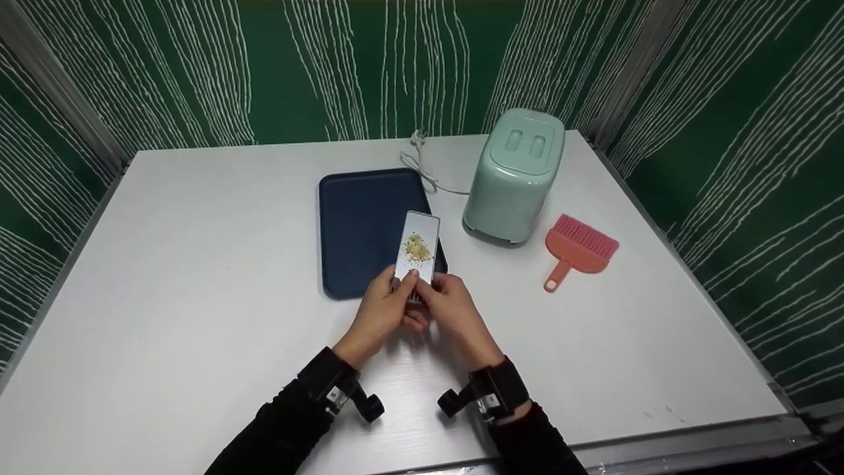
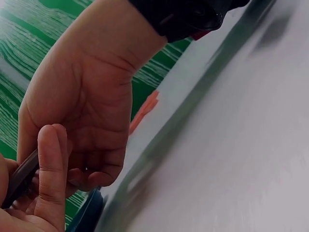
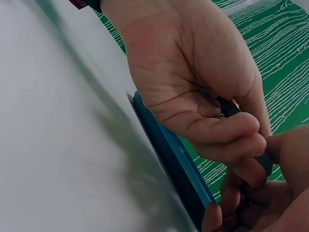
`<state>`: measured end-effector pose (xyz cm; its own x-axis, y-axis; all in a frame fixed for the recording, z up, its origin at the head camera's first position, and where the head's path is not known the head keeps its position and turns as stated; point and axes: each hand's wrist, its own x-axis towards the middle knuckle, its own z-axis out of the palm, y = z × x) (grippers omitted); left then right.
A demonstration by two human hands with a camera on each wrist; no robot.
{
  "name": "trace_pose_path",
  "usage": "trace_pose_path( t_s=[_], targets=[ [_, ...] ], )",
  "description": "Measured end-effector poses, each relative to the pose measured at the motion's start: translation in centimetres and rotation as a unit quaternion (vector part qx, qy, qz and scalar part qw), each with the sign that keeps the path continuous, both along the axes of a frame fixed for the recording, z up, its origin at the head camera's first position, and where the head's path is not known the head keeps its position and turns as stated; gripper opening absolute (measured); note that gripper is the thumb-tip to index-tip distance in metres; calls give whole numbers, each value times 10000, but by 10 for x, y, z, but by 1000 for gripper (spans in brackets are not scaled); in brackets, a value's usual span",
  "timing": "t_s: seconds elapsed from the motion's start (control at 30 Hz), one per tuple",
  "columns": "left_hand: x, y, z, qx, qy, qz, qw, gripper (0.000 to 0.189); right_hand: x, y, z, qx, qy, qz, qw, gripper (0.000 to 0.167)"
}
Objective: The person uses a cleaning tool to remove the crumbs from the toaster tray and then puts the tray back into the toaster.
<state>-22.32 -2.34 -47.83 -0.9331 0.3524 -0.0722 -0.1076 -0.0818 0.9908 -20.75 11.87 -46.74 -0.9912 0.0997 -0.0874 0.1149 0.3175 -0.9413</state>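
Note:
A slim, white-faced rectangular slab (image 1: 410, 227) with dark edges is held up over the near right part of a navy tray (image 1: 346, 231). Yellow crumb-like specks (image 1: 417, 249) show on its face; whether they lie on it or are pictured I cannot tell. My left hand (image 1: 381, 310) grips the slab's near end from the left, and my right hand (image 1: 456, 309) grips it from the right. Both thumbs meet on the face, with fingers curled beneath. In the left wrist view, the slab's dark edge (image 2: 20, 181) shows between the hands.
A mint-green toaster (image 1: 511, 178) stands right of the tray at the back, its white cord and plug (image 1: 419, 142) lying behind the tray. An orange dustpan-shaped brush (image 1: 577, 254) with pink bristles lies further right. Green walls with white streaks surround the white table (image 1: 198, 277).

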Motion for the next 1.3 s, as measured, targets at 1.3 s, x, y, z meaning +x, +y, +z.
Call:
trace_pose_path(
  t_s=[1.3],
  targets=[
    [-10, -29, 1, 176, -151, 164, 9996, 30, -1, 82, 6, 549, 54, -320, 9980, 38]
  ],
)
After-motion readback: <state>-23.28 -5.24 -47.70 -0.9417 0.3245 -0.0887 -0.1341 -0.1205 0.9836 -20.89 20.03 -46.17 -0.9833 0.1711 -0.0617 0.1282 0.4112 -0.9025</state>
